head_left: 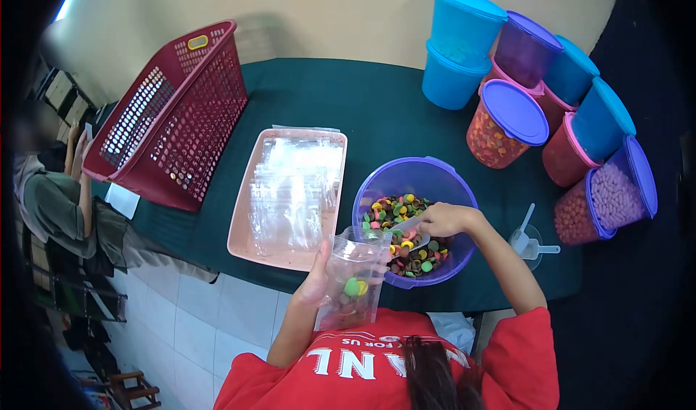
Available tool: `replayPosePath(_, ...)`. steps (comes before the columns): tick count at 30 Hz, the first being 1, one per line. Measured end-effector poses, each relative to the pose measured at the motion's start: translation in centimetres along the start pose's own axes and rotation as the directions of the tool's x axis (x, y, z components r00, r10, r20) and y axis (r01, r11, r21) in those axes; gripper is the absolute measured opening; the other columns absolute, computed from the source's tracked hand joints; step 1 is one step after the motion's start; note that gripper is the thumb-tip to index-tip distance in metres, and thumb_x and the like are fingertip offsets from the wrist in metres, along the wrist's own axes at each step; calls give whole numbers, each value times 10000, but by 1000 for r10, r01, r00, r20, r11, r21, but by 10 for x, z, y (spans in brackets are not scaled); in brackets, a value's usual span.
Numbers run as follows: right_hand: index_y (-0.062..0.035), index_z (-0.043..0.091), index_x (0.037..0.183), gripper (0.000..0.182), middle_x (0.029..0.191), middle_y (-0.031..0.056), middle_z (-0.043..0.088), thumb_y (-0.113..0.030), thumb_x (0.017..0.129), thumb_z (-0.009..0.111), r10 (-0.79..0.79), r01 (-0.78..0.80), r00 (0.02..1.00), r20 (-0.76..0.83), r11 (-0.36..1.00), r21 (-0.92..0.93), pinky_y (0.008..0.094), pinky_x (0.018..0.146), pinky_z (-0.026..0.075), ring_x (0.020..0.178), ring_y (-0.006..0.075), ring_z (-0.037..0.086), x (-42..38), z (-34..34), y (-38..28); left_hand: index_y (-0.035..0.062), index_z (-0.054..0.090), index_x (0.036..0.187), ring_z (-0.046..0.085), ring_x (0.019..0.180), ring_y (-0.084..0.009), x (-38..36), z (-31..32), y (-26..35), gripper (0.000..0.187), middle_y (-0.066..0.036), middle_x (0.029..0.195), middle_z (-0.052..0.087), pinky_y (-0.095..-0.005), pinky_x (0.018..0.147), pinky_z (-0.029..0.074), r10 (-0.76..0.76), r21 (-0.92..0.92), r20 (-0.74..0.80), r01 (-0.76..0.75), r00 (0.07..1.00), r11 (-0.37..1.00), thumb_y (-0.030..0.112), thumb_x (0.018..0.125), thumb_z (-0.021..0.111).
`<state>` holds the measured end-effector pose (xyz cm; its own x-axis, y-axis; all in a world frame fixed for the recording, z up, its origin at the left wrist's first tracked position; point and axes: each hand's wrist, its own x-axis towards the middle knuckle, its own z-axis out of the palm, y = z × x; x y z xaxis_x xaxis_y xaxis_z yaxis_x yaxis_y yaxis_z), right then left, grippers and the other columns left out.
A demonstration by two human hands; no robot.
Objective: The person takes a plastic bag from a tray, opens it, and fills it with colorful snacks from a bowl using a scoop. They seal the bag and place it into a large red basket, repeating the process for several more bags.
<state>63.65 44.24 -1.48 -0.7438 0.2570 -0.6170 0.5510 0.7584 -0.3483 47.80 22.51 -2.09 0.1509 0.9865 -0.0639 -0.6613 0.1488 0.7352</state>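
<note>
While the left hand point(315, 281) grips a part-filled clear pouch point(352, 288) over the worktop's point(326, 91) near edge, right hand point(444, 220) closed round a scoop point(407, 224) in the purple tub point(464, 256) of coloured pieces point(415, 265). Seemingly mid-fill; next move calls for level lift to pouch mouth.

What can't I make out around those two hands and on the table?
All in the head view:
Scoop: its handle, covered by the right hand.
Left hand: its fingers, blurred through the clear bag.
Purple tub: its floor, buried under the colourful pieces.
Red basket: its floor, hidden by its near wall.
Lower stacked blue tub: its contents, masked by its tinted wall.
Shirt lettering: partly covered by the dark hair.
</note>
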Motion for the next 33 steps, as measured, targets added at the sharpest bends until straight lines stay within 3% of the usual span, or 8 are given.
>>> replayPosePath(7,-5,598,819,313,689,181,580,-247,742,416,-94,171,942,-322,960,221,383,629,437,657,293,571,-42,-29,-6,-19,333,1232,525,964,-296,4,-1,17,826,-193,1122,491,-406,822,422,-64,12,37,64,997,998,660,794,157)
replayPosePath(11,30,571,680,289,594,195,534,-222,706,432,-120,179,884,-453,980,89,368,540,416,538,286,532,-68,-61,-20,-46,450,1101,557,858,-334,7,19,28,860,-226,998,532,-425,743,452,-102,171,-12,102,995,980,686,773,139)
replayPosePath(13,43,522,642,250,527,149,478,-184,720,451,-154,225,863,-482,970,92,334,484,380,469,195,473,-74,-71,-22,-45,462,1083,559,855,-326,12,25,26,848,-219,986,535,-418,733,457,-102,186,-5,101,995,977,677,781,135)
replayPosePath(14,48,564,658,286,563,201,518,-219,690,463,-152,228,857,-492,969,99,354,523,415,521,281,528,-77,-76,-26,-45,454,1096,560,857,-321,15,27,23,840,-215,987,535,-417,734,457,-109,173,-10,109,994,979,667,788,133)
replayPosePath(19,58,545,628,285,556,202,512,-218,672,489,-259,322,850,-458,944,64,357,515,409,510,279,520,-85,-95,-34,-47,420,1141,561,872,-306,26,49,24,828,-206,994,533,-416,741,457,-76,180,1,75,997,981,649,803,123)
replayPosePath(25,0,563,582,266,565,161,545,-256,647,536,-418,206,824,-382,850,-486,365,621,399,576,299,538,-104,-117,-65,-34,309,1235,549,915,-296,37,70,11,829,-181,1071,502,-412,766,456,-17,123,-63,24,998,992,650,802,128)
replayPosePath(29,-37,605,614,209,577,118,561,-242,618,563,-476,205,842,-256,719,-664,326,660,348,588,254,538,-97,-114,-76,-17,269,1257,533,952,-301,49,93,-3,782,-172,1125,475,-421,812,435,33,-158,-120,-52,992,986,626,815,222)
replayPosePath(33,-58,632,675,182,561,84,554,-225,635,572,-423,136,881,-212,655,-743,296,679,314,568,208,512,-89,-121,-77,5,270,1258,525,969,-314,60,92,-11,803,-163,1111,481,-412,807,428,51,-162,-91,-65,995,985,655,786,273)
